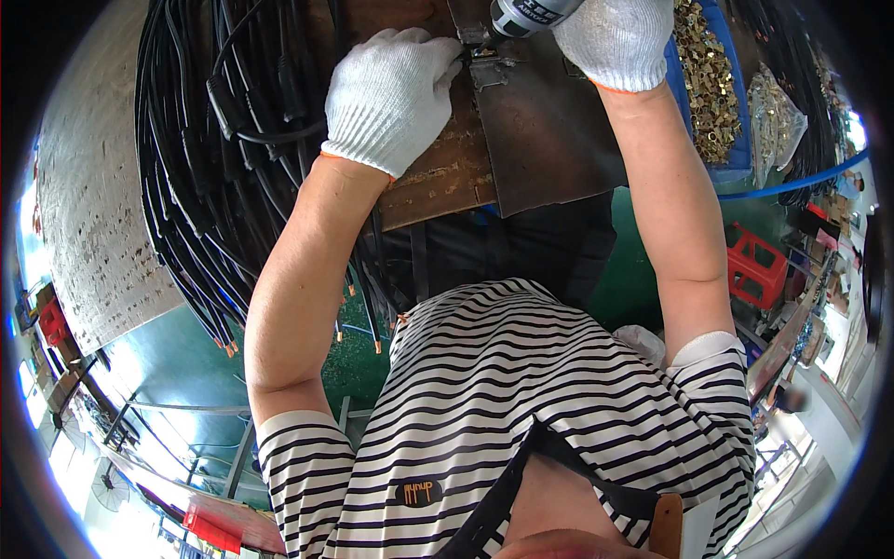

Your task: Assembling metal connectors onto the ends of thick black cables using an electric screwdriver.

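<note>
My left hand [396,98], in a white knit glove, is closed with its fingertips at a small metal fixture [489,70] on the worktop. What it pinches, if anything, is hidden by the glove. My right hand [619,42], gloved the same way, is wrapped round a silver-grey power screwdriver [533,13]. The tool tilts down to the left, its dark tip at the fixture beside my left fingertips. Its rear end is hidden by the glove and the frame's upper edge. A dark metal plate [549,140] lies under the fixture on the brown worktop [433,182].
Black cables [219,158] with bare copper ends hang over the worktop's left side. At the right, a blue bin [740,140] holds many small brass-coloured metal pieces. A clear plastic bag [773,121] lies beyond it. A red stool [756,265] stands on the green floor.
</note>
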Tool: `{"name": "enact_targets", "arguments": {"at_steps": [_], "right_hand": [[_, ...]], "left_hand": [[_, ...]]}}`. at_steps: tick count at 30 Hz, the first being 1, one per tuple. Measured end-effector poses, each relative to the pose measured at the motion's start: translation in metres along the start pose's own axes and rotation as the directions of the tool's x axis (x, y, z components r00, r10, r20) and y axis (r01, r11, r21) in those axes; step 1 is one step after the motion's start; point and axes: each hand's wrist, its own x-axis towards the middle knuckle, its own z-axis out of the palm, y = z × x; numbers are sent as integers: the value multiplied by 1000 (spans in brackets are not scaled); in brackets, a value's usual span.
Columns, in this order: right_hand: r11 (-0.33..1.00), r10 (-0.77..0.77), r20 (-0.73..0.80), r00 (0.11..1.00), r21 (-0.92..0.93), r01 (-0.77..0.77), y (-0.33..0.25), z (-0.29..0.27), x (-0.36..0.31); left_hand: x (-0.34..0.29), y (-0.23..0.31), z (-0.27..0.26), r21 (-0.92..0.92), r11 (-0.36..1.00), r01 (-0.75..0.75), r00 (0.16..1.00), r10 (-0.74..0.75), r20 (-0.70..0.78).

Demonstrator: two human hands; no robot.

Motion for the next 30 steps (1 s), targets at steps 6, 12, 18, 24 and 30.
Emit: {"name": "enact_targets", "arguments": {"at_steps": [6,12,18,24,30], "right_hand": [[978,190,250,949,37,-205,3,-5,13],[996,88,-25,996,11,-88,27,6,0],[868,255,86,963,418,-267,21,3,-5],[995,102,-89,991,4,-102,41,8,-12],[967,182,157,971,152,-206,16,-6,-5]], "left_hand": [[1,1,1,-20,1000,-1,1000,1,-16],[0,1,3,-23,1000,-12,999,11,-53],[1,-1,7,-15,999,-34,996,33,-84],[-1,-3,7,24,999,-40,996,42,-73],[-2,-3,7,15,999,-45,995,46,-92]]}}
